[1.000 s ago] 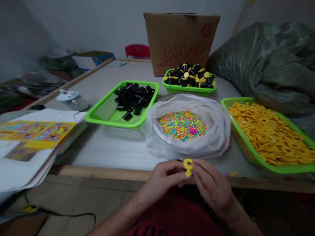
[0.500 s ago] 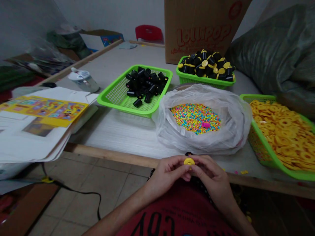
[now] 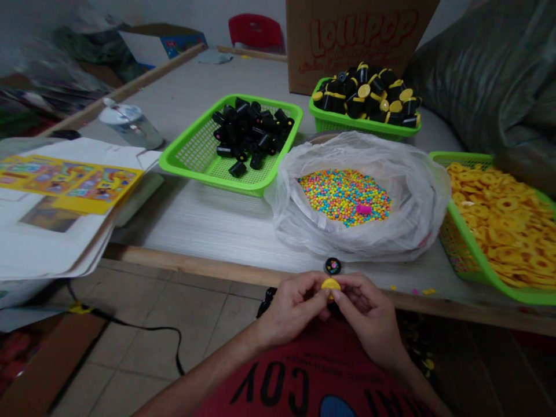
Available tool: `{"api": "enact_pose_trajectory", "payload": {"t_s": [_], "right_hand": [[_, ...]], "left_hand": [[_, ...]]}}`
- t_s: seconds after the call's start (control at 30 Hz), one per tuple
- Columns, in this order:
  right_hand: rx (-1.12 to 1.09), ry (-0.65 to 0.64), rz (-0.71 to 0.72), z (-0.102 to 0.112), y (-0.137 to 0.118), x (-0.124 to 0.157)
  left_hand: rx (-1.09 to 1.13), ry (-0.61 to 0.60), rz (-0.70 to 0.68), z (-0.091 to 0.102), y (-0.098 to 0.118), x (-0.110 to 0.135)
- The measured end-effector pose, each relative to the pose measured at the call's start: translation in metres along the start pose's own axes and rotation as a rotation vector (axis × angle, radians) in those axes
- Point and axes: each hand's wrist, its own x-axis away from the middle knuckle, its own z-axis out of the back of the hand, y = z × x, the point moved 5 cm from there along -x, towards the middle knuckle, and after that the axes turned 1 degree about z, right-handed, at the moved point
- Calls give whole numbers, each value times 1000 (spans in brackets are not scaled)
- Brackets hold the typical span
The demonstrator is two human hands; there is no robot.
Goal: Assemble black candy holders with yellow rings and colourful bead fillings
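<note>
My left hand and my right hand pinch a small yellow plastic cap between their fingertips, just over the table's wooden front edge. Right above the cap, a round black capsule showing coloured beads stands on the table, apart from my fingers. Beyond it, a clear plastic bag holds multicoloured candy beads. Black cylinders lie in a green basket to the left. Capped cylinders fill another green basket, and yellow rings fill a third.
A stack of printed sheets lies at the left, behind it a metal tin. A cardboard Lollipop box stands at the back, and a grey-green sack bulges at the right. A cable crosses the tiled floor.
The yellow cap has turned from upright to nearly flat and sits lower in my fingers. The black capsule now shows fully beyond my hands. The view has tilted and shifted.
</note>
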Motion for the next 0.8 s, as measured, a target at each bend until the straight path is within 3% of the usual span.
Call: {"api": "enact_pose_trajectory", "payload": {"t_s": [0.17,0.27,0.33,0.5,0.8], "right_hand": [[358,-204,257,5,-6,12],[469,-274,373,7,-10,17],[508,-211,400,10,-11,14],[550,98,289,20,-2,-12],[552,63,287,8,6,-25]], "left_hand": [[121,-149,210,-6,-21,3],[41,-210,231,-5,-20,4],[-39,-176,195,1,-13,0],[-149,103,79,27,2,-22],[-366,31,-57,18,8,-46]]}}
